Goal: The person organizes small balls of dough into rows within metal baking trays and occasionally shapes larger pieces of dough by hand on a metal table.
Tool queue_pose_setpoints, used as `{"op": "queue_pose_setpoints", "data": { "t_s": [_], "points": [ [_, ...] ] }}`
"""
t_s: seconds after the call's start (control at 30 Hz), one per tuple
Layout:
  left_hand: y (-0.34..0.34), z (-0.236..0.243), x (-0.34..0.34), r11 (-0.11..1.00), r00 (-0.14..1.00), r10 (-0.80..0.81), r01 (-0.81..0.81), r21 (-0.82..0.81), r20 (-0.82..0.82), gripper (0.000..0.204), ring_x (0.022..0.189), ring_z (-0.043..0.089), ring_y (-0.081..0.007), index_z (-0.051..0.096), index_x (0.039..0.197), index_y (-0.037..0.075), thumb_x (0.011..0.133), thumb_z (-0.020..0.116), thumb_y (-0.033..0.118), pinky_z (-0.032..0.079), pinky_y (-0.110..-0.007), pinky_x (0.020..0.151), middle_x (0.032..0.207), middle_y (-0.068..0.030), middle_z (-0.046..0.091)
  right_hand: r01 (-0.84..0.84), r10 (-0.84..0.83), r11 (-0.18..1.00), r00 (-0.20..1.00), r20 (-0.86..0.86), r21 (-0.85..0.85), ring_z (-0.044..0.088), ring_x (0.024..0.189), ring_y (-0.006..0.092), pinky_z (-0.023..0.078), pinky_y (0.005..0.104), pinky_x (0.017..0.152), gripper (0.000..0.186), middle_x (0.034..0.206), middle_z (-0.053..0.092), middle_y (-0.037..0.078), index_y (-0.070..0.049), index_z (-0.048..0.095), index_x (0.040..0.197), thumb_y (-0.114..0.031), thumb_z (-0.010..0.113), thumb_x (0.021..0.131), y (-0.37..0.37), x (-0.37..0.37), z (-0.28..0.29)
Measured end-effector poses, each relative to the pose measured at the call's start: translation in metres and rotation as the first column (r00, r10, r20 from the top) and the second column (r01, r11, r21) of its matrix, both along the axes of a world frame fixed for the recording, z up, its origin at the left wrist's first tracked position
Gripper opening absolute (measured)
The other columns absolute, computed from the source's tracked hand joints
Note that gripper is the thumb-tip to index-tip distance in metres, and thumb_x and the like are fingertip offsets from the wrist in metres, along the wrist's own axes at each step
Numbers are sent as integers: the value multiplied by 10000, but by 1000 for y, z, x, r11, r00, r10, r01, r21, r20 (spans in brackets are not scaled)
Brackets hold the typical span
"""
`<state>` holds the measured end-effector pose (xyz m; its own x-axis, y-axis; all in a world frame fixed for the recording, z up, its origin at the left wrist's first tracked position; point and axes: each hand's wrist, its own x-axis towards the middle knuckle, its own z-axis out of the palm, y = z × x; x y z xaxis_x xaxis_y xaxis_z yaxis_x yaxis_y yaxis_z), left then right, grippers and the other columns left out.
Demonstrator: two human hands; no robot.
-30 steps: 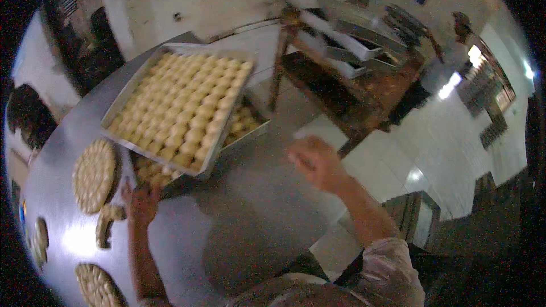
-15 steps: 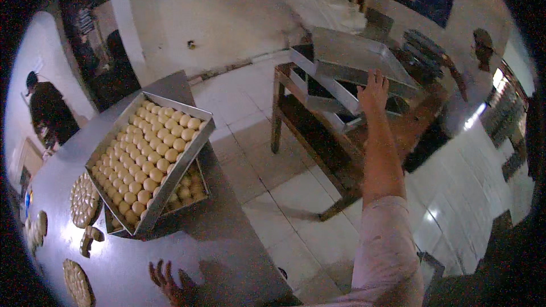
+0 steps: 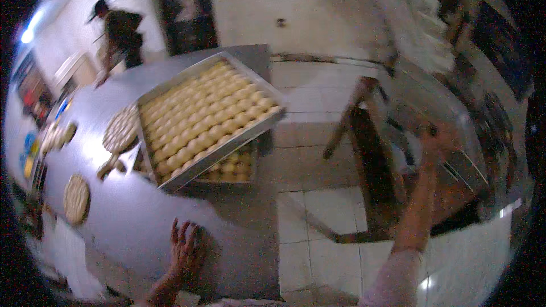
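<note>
Over the metal table (image 3: 131, 216), my left hand (image 3: 185, 247) has its fingers apart and holds nothing, below a tray of dough balls (image 3: 202, 119). That tray sits askew on a second tray of dough balls (image 3: 230, 167). To my right, my blurred right hand (image 3: 435, 142) grips a metal pan (image 3: 432, 99) among others on a wooden stand (image 3: 364, 165); just which edge it holds is unclear. Flat scored dough rounds (image 3: 119, 128) and smaller dough pieces (image 3: 108, 167) lie on the table's left part.
A person in a dark cap and top (image 3: 119, 34) stands beyond the table at back left. A tiled floor (image 3: 307, 210) separates table and stand. Steps (image 3: 424, 17) rise along the back right wall.
My left hand has left the lower dough tray for the table's near part. My right hand has reached out rightward and taken hold of a pan. The view has shifted.
</note>
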<state>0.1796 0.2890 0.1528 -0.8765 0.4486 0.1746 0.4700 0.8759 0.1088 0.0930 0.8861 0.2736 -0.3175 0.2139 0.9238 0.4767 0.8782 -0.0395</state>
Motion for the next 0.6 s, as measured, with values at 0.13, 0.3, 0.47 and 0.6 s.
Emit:
{"op": "queue_pose_setpoints", "data": {
  "t_s": [0.13,0.3,0.47,0.6],
  "points": [
    [-23,-50,8,998,997,53,-55,38,48,500,1243,193,-464,411,1242,66,786,541,224,192,-562,1015,1278,-183,353,22,77,926,966,-245,378,540,854,292,422,372,763,352,825,606,136,19,626,823,-319,680,743,28,22,45],
    [-24,-28,23,970,985,136,-155,187,108,543,1268,152,-453,400,1264,118,779,579,283,170,-555,1026,1304,-164,335,-636,681,729,640,-356,253,480,819,264,386,358,727,303,757,534,96,20,553,752,-268,635,796,-163,19,63],
    [-46,-73,0,987,998,55,-57,148,23,551,1282,131,-435,396,1275,153,785,592,314,143,-538,1044,1316,-146,334,-897,869,433,390,-305,87,419,694,219,327,338,685,322,662,442,70,-44,449,663,-280,644,759,-298,-33,68],
    [-61,-88,-5,968,995,-98,95,230,3,535,1285,140,-423,398,1276,161,798,588,304,131,-528,1052,1324,-139,328,-826,860,510,485,-159,242,403,594,255,317,368,659,386,599,398,61,-62,447,641,-362,676,718,-409,-65,63]
  ]
}}
